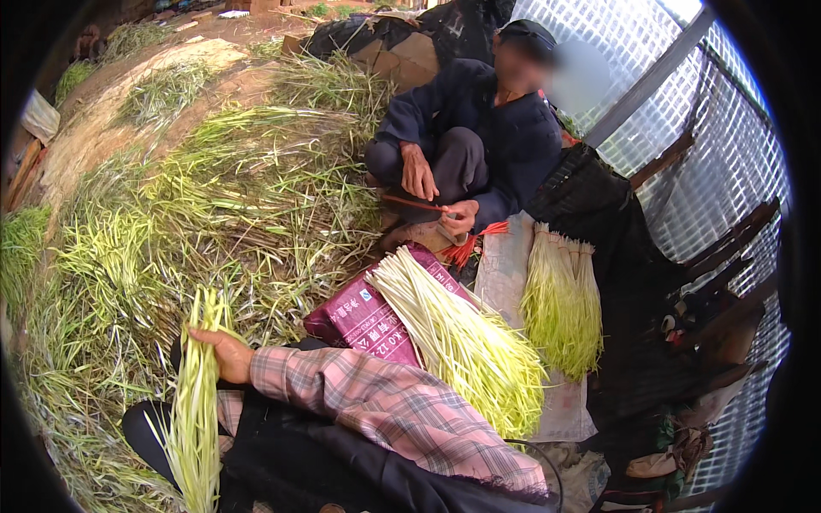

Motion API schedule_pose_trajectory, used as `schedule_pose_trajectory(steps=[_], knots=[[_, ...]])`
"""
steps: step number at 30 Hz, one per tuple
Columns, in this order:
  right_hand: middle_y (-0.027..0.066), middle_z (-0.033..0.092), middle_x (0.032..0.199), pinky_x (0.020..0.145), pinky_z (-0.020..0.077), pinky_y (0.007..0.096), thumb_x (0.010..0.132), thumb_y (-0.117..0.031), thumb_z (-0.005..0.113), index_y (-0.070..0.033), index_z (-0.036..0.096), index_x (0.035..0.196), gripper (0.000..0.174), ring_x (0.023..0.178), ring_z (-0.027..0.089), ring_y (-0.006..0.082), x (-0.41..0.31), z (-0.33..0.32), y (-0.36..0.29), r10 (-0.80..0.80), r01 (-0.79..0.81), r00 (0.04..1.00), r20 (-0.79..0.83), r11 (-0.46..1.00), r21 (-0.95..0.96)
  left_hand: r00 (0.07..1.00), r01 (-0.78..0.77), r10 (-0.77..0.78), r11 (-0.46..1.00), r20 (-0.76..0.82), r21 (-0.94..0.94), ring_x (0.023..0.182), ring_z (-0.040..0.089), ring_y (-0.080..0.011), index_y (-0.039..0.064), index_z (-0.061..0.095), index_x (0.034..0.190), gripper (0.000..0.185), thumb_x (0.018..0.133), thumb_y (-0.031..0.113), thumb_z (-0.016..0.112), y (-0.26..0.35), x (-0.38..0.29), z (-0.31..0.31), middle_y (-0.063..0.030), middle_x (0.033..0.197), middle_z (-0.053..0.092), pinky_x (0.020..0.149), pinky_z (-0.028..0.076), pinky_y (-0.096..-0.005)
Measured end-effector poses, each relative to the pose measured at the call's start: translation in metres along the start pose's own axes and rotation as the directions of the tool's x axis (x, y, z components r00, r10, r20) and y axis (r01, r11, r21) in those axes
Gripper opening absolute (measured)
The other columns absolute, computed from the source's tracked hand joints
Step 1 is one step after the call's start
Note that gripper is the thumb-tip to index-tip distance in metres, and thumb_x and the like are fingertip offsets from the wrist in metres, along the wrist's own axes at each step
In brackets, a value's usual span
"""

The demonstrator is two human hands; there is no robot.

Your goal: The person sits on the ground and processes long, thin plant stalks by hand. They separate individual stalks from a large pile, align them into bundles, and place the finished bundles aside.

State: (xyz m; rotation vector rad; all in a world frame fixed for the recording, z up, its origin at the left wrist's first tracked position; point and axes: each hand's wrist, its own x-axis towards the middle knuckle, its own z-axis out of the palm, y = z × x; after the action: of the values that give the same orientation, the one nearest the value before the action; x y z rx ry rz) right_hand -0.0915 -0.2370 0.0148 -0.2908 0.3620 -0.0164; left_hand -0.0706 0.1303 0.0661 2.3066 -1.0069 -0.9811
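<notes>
My right hand (226, 354), in a pink plaid sleeve, grips a bunch of long yellow-green leafy stalks (200, 410) at the left. The bunch hangs down past my dark-clothed knee. My left hand is not in view. To the right of my forearm, a large pile of pale stalks with yellow leaves (468, 346) lies partly on a purple printed sack (365, 317). Farther right, several tied bundles of similar stalks (564, 298) lie side by side on a whitish woven sack (500, 263).
A co-worker (468, 141) squats across from me, holding a thin reddish strip in both hands. Red strips (467, 247) lie near their foot. Cut leaves and stalks (256, 192) cover the ground at left. Black sheeting (635, 320) and a translucent netted wall (718, 167) border the right.
</notes>
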Motion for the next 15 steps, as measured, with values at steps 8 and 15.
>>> schedule_pose_trajectory(steps=[8, 15], knots=[[0.0009, 0.058, 0.077, 0.066, 0.0499, 0.0297, 0.084, -0.024, 0.055, -0.009, 0.059, 0.089, 0.016, 0.068, 0.056, 0.014, 0.007, -0.041, -0.018, -0.071, 0.051, 0.978, -0.197, 0.993, -0.105, 0.963, 0.263, -0.268, 0.955, -0.015, -0.14, 0.077, 0.06, -0.0247, -0.001, 0.057, 0.098, 0.036, 0.071, 0.02, 0.069, -0.018, 0.016, 0.014, -0.0136, 0.089, 0.063, 0.067, 0.046, -0.034], [0.0005, 0.058, 0.073, 0.061, 0.0502, 0.0308, 0.088, -0.025, 0.049, -0.008, 0.055, 0.084, 0.018, 0.065, 0.056, 0.0124, 0.008, -0.058, -0.038, -0.178, 0.132, 0.971, -0.162, 0.956, -0.26, 0.957, 0.279, -0.288, 0.942, -0.026, -0.185, 0.08, 0.059, -0.0244, -0.001, 0.054, 0.103, 0.039, 0.072, 0.018, 0.068, -0.018, 0.026, 0.023, -0.0132, 0.092, 0.061, 0.07, 0.046, -0.0338]])
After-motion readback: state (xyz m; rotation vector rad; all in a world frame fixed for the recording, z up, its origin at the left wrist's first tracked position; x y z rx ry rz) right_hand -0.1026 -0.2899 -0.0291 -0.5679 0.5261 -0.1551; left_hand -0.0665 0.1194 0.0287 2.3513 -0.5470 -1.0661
